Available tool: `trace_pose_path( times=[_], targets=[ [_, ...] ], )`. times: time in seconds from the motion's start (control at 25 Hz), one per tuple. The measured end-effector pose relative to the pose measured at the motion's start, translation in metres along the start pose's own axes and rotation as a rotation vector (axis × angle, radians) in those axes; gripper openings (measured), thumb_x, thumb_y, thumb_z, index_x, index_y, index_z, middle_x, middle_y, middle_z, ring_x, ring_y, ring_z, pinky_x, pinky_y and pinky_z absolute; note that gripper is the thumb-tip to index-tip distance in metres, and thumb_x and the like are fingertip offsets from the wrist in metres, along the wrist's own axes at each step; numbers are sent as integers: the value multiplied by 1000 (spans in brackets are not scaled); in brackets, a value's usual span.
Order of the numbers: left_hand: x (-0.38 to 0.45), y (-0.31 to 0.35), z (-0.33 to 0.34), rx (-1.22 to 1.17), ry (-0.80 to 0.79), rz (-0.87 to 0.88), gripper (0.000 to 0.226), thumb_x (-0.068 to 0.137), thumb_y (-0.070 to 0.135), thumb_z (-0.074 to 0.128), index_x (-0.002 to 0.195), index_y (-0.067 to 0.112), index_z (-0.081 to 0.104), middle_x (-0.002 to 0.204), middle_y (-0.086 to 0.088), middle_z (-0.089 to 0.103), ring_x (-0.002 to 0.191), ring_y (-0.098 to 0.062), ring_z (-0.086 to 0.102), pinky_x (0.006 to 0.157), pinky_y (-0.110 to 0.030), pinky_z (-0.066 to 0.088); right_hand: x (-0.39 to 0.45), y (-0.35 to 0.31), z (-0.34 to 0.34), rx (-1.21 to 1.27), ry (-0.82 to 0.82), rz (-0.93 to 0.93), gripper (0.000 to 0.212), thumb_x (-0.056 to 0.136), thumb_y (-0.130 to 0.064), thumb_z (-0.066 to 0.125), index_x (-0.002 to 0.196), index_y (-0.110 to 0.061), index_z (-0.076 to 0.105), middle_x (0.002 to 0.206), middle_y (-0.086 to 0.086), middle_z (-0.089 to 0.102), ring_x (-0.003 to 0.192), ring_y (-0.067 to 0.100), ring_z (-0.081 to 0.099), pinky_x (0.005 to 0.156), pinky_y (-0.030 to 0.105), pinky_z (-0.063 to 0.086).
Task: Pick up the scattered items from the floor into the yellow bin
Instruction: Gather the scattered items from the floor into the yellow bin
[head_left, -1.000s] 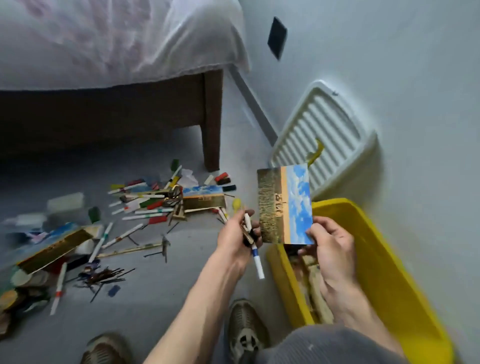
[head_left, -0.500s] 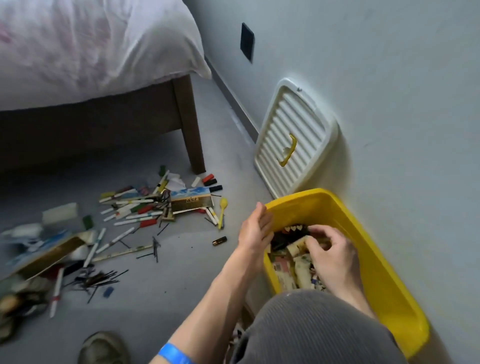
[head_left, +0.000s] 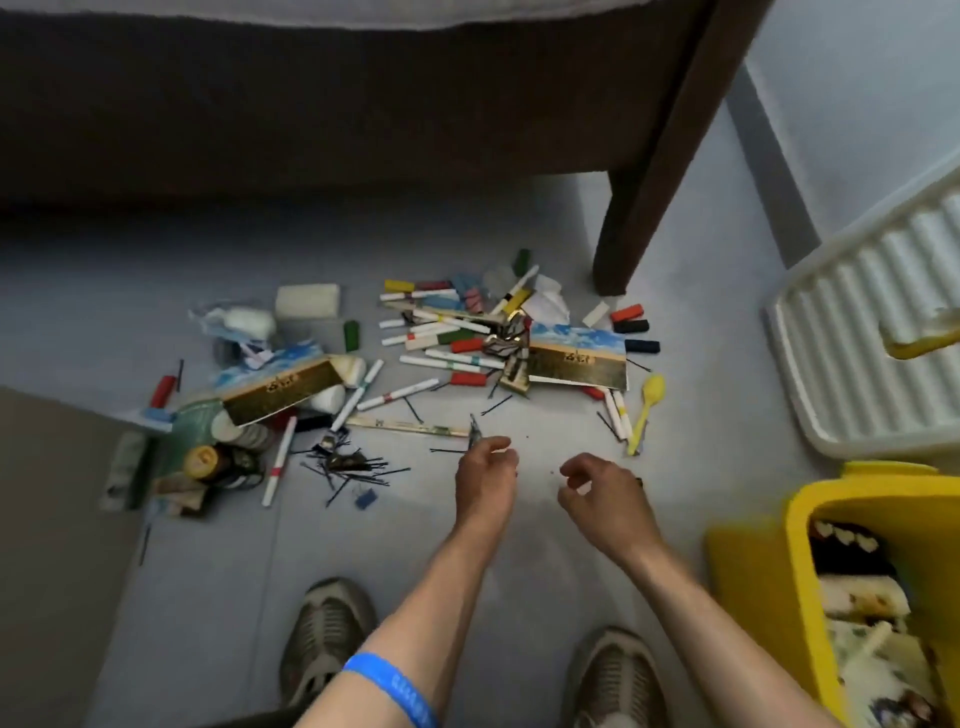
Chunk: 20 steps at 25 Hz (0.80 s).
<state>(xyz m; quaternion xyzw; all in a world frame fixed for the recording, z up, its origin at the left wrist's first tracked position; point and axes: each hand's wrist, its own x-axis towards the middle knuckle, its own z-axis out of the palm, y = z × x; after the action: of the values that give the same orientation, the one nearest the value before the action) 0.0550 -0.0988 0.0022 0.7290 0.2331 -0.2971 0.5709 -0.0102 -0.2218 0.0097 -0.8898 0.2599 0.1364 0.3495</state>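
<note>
Both hands out of the yellow bin (head_left: 748, 566) now, swung back over the floor (head_left: 363, 561) toward the clutter. Left hand (head_left: 485, 475) loosely curled, empty, fingertips just beside a small dark clip (head_left: 474, 434) at the near end of a wooden ruler (head_left: 410, 427) lying crosswise. Right hand (head_left: 602, 491) loosely curled, empty, nearer the yellow spoon (head_left: 647, 410) pointing away toward the bed leg (head_left: 654, 171).

Both forearms are bare, with no sleeves visible. The left forearm carries a blue wristband (head_left: 395, 686) with faint, unreadable printing. The left hand (head_left: 485, 470) and right hand (head_left: 602, 488) wear no gloves. Each foot wears a grey-beige mesh shoe: left shoe (head_left: 324, 631), right shoe (head_left: 615, 675).
</note>
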Motion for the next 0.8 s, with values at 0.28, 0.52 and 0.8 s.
trace_pose_path(
  times=[0.28,0.52,0.8],
  targets=[
    [67,-20,-114,416,530,41,16,86,15,58,100,23,60,111,-6,62,96,-27,56,75,-30,41,64,-56,88,-185,5,-336,40,86,-24,61,125,-20,57,122,3,60,106,27,58,82,35,50],
    [71,-57,-146,509,457,106,32,88,10,60,120,16,58,128,-6,47,116,-25,47,97,-37,45,87,-78,119,-568,-89,-501,18,90,-17,52,106,-17,61,102,5,60,89,28,56,70,35,43],
    [69,-40,-129,414,383,395,19,87,8,63,104,16,65,104,-2,62,96,-20,60,86,-37,52,74,-70,106,-421,-81,-391,12,83,-25,58,91,-16,56,93,3,59,79,25,54,59,31,38]
  ],
)
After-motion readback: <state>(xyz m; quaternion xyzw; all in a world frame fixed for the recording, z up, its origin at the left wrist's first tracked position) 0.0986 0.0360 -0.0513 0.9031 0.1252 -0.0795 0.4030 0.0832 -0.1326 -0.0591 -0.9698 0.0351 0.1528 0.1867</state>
